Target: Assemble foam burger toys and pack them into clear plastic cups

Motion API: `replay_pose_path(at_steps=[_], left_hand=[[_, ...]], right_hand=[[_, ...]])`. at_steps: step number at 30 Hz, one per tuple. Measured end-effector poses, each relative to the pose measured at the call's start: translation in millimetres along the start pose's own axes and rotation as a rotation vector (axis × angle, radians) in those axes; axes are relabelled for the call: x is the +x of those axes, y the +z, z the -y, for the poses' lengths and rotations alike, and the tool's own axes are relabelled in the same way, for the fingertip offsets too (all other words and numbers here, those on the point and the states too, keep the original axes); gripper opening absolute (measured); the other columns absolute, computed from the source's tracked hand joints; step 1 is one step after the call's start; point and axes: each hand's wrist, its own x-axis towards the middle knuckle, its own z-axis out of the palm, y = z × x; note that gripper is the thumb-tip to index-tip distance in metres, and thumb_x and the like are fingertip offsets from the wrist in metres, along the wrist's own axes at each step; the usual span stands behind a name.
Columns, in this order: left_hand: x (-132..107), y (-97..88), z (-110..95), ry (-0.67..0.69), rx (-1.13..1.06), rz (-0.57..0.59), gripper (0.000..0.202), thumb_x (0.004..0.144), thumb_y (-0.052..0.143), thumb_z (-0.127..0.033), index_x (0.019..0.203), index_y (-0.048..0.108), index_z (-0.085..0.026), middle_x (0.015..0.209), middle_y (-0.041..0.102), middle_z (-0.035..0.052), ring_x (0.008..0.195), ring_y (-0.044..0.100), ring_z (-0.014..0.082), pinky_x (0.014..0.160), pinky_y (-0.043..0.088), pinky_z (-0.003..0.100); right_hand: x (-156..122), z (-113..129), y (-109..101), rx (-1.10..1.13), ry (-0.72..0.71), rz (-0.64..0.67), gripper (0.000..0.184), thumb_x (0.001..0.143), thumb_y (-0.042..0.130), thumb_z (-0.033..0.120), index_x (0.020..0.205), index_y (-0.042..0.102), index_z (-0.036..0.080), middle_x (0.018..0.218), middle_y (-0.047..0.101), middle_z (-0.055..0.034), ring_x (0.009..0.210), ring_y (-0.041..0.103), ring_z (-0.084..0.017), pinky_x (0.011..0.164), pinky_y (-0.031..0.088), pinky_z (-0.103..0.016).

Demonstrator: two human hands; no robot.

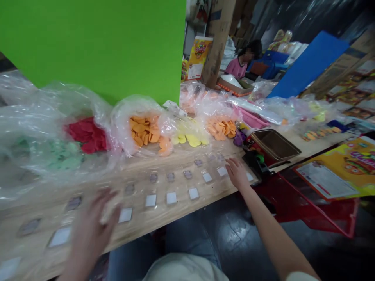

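Pale cloth and blue jeans lie closest, just below the counter edge. On the left, the left hand is blurred above small clear packets, which sit in rows on the counter; its fingers look spread, but I cannot tell if this grip holds something. Behind the packets, plastic bags hold green discs, red discs, orange discs and yellow discs. The right hand is open, not grasping, and rests among the packets. Far behind it sits a person in a pink shirt. Further right are a brown tray, a red rack and a yellow poster.
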Motion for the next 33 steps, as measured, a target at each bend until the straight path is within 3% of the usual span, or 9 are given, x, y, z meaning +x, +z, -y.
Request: replay_pose_path(at_steps=[3,7,11,17,21,25,28,30,33], left_hand=[[23,50.6,-75,0.279,-0.098,0.366,0.036,0.085,0.044,-0.032,0.12,0.044,-0.025,0.13,0.046,0.0064,0.125,0.036,0.0219,0.101,0.032,0.043],[55,112.8,-144,0.454,-0.148,0.534,0.053,0.081,0.048,-0.045,0.129,0.037,-0.025,0.14,0.034,0.0072,0.132,0.022,0.0241,0.106,0.02,0.047],[64,136.9,-147,0.433,-0.077,0.589,0.061,0.078,0.045,-0.057,0.127,0.04,-0.021,0.14,0.032,0.0132,0.131,0.024,0.0286,0.104,0.017,0.051],[51,127.2,-132,0.457,-0.006,0.581,0.065,0.078,0.048,-0.053,0.133,0.031,-0.023,0.143,0.026,0.0128,0.133,0.018,0.028,0.105,0.01,0.052],[56,131.4,-150,0.52,-0.039,0.551,0.064,0.079,0.046,-0.053,0.134,0.03,-0.023,0.146,0.022,0.0072,0.135,0.01,0.0257,0.106,0.007,0.05],[68,151.5,-179,0.631,-0.095,0.552,0.069,0.077,0.048,-0.055,0.134,0.03,-0.023,0.145,0.027,0.0058,0.135,0.013,0.0242,0.107,0.006,0.048],[68,165.8,-193,0.643,-0.107,0.592,0.071,0.072,0.053,-0.058,0.13,0.037,-0.02,0.132,0.045,0.0108,0.131,0.024,0.0261,0.106,0.005,0.05],[63,170.4,-197,0.627,-0.113,0.617,0.074,0.07,0.055,-0.058,0.129,0.038,-0.018,0.122,0.054,0.0121,0.128,0.029,0.0272,0.106,0.004,0.052],[55,164.2,-197,0.635,-0.145,0.612,0.08,0.069,0.056,-0.058,0.135,0.029,-0.022,0.131,0.046,0.0128,0.132,0.022,0.0278,0.105,0.003,0.053]], right_hand=[[9,23,8,-0.001,0.027,0.079,0.043,0.089,0.034,0.036,0.124,0.047,0.015,0.126,0.05,-0.0119,0.124,0.034,-0.026,0.097,0.031,-0.043],[6,45,15,-0.01,0.065,0.141,0.043,0.089,0.036,0.034,0.128,0.043,0.017,0.13,0.048,-0.0108,0.127,0.03,-0.028,0.098,0.028,-0.045],[-2,55,15,0.031,0.032,0.197,0.042,0.088,0.037,0.033,0.128,0.041,0.021,0.13,0.047,-0.0086,0.127,0.031,-0.027,0.099,0.026,-0.047],[-8,36,11,0.005,0.002,0.126,0.041,0.088,0.038,0.036,0.125,0.046,0.021,0.131,0.046,-0.0094,0.126,0.031,-0.028,0.1,0.023,-0.05],[-12,12,6,-0.103,0.17,-0.029,0.038,0.09,0.034,0.029,0.12,0.051,0.016,0.124,0.052,-0.011,0.127,0.029,-0.029,0.099,0.024,-0.049],[-20,7,1,-0.206,0.11,0.074,0.031,0.088,0.038,0.032,0.104,0.061,0.02,0.121,0.056,-0.0071,0.128,0.027,-0.032,0.101,0.016,-0.054],[-34,6,-6,-0.202,0.072,0.118,0.031,0.089,0.036,0.033,0.094,0.064,0.023,0.114,0.06,-0.0044,0.127,0.03,-0.031,0.1,0.015,-0.055],[-45,0,-12,-0.186,0.046,0.124,0.031,0.089,0.034,0.035,0.097,0.063,0.024,0.112,0.061,-0.0035,0.125,0.033,-0.029,0.099,0.019,-0.053],[-54,-15,-17,-0.237,0.138,0.009,0.038,0.089,0.031,0.036,0.113,0.055,0.017,0.117,0.057,-0.0103,0.122,0.038,-0.029,0.095,0.03,-0.046]])
